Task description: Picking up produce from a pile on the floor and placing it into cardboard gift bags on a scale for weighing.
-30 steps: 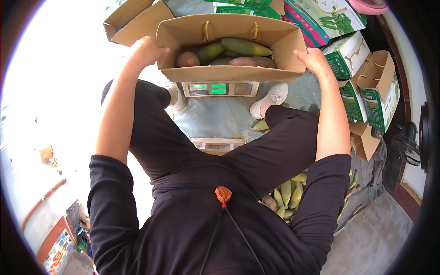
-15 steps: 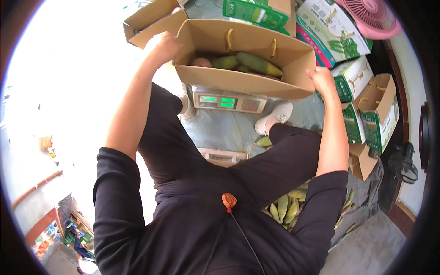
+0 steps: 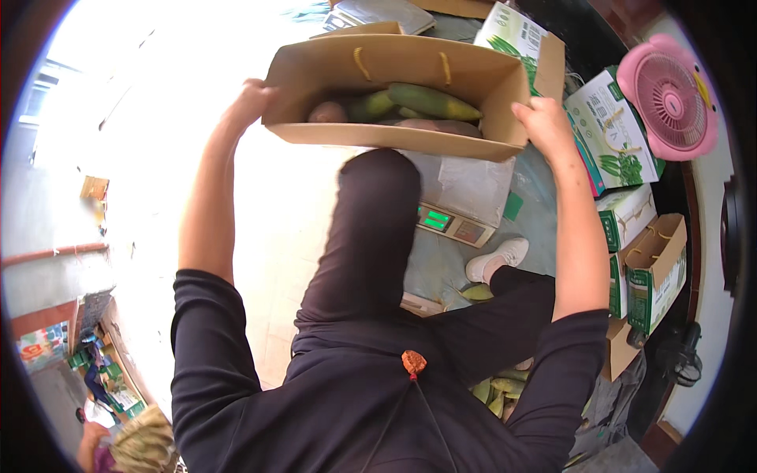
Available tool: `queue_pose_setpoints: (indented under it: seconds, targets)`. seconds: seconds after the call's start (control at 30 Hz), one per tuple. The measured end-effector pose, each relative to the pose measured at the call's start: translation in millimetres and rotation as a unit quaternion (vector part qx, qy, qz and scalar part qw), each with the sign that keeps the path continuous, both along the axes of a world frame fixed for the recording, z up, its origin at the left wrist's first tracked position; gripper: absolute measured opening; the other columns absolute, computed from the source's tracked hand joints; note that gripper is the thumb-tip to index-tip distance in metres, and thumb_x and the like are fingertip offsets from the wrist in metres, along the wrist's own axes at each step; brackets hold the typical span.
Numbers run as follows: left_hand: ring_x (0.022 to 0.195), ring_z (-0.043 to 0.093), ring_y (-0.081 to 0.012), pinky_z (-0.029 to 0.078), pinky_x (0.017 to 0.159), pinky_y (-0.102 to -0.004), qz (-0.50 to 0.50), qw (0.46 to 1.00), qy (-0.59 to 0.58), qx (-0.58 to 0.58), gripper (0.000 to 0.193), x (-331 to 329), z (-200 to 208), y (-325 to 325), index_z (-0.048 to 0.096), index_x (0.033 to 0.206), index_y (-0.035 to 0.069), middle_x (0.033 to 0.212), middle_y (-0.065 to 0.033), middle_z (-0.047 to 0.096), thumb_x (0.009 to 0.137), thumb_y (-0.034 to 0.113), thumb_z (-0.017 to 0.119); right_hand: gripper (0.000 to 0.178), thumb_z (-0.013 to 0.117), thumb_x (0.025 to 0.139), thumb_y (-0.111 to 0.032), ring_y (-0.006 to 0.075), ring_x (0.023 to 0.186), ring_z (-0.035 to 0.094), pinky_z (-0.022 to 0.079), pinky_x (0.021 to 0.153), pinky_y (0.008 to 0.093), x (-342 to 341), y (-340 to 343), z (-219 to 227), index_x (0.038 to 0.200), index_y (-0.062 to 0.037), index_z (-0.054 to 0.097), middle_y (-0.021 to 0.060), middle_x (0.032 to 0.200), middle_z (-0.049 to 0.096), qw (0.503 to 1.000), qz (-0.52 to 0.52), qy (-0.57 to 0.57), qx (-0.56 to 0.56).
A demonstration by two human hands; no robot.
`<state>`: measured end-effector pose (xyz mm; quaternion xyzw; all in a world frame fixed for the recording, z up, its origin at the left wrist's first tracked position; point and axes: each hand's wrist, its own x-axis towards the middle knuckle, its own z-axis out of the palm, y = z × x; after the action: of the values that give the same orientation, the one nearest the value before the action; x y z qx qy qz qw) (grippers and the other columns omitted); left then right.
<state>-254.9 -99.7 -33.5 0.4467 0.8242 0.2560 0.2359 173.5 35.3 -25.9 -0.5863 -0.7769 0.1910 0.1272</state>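
An open cardboard box [image 3: 394, 135] with yellow cord handles hangs in front of me, gripped at both ends. My left hand [image 3: 254, 102] is closed on its left end, and my right hand [image 3: 546, 126] pinches the rim at the right end. Inside lie long green vegetables [image 3: 434, 100], a rounded pinkish-brown one [image 3: 327, 112] and a longer pinkish one [image 3: 441, 126] partly behind the near wall. Below and to the right of the box stands a digital scale [image 3: 465, 189] with a lit green display. My left knee hides part of the scale.
At the right are a pink fan [image 3: 670, 102], white-and-green cartons [image 3: 611, 130] and an open carton [image 3: 656, 264]. Green produce [image 3: 505, 386] lies on the floor by my right leg. Another person [image 3: 142, 441] shows at the lower left. A small black fan [image 3: 684, 359] stands near the wall.
Both hands have carried the box leftward, away from over the scale, whose platform now shows. My left knee has come up beneath the box. The whole view has shifted too.
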Motion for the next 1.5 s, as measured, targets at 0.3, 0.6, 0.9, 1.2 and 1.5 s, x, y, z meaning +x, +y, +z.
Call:
queue_pose_setpoints:
  seconds: [0.3, 0.6, 0.9, 1.2, 1.5]
  targets:
    - [0.083, 0.061, -0.0392, 0.046, 0.073, -0.044, 0.097, 0.97, 0.205, -0.089, 0.045, -119, -74, -201, 0.066, 0.089, 0.0, 0.083, -0.0247, 0.062, 0.08, 0.042, 0.05, 0.022, 0.055, 0.075, -0.015, 0.0306, 0.093, 0.064, 0.052, 0.079, 0.0391, -192, -66, -31, 0.089, -0.0052, 0.069, 0.0179, 0.095, 0.067, 0.986, 0.124, -0.071, -0.084]
    - [0.084, 0.061, -0.0401, 0.048, 0.075, -0.0437, 0.232, 0.923, 0.161, -0.262, 0.035, -132, -132, -388, 0.068, 0.088, 0.001, 0.083, -0.0241, 0.063, 0.076, 0.033, 0.058, 0.031, 0.065, 0.074, -0.013, 0.0215, 0.106, 0.06, 0.05, 0.082, 0.0353, -276, -164, -78, 0.105, -0.0107, 0.067, 0.0078, 0.113, 0.064, 0.868, 0.357, -0.228, -0.258]
    - [0.099, 0.056, -0.0359, 0.045, 0.084, -0.0457, 0.322, 0.867, 0.289, -0.246, 0.033, -106, -141, -392, 0.06, 0.107, 0.005, 0.106, -0.0195, 0.059, 0.08, 0.023, 0.062, 0.021, 0.06, 0.081, -0.028, 0.0302, 0.085, 0.064, 0.049, 0.072, 0.0395, -187, -100, -14, 0.087, -0.0099, 0.069, 0.0103, 0.087, 0.067, 0.937, 0.329, 0.054, -0.105]
    - [0.111, 0.05, -0.0279, 0.036, 0.096, -0.047, -0.138, 0.942, 0.261, -0.158, 0.038, 55, -122, -106, 0.057, 0.114, 0.014, 0.116, -0.0089, 0.056, 0.079, 0.026, 0.065, 0.017, 0.061, 0.081, -0.017, 0.0102, 0.063, 0.058, 0.047, 0.059, 0.0268, 4, -72, -31, 0.085, -0.001, 0.064, 0.0035, 0.07, 0.063, 0.965, 0.062, 0.216, -0.135]
    - [0.13, 0.037, -0.0267, 0.032, 0.098, -0.0577, -0.29, 0.708, 0.287, -0.576, 0.063, 106, -237, -71, 0.043, 0.134, 0.021, 0.139, -0.0063, 0.041, 0.079, 0.048, 0.058, 0.018, 0.062, 0.08, -0.019, 0.0117, 0.062, 0.057, 0.046, 0.059, 0.0286, 120, -116, -48, 0.087, -0.0031, 0.064, 0.0043, 0.071, 0.063, 0.958, -0.081, 0.211, -0.177]
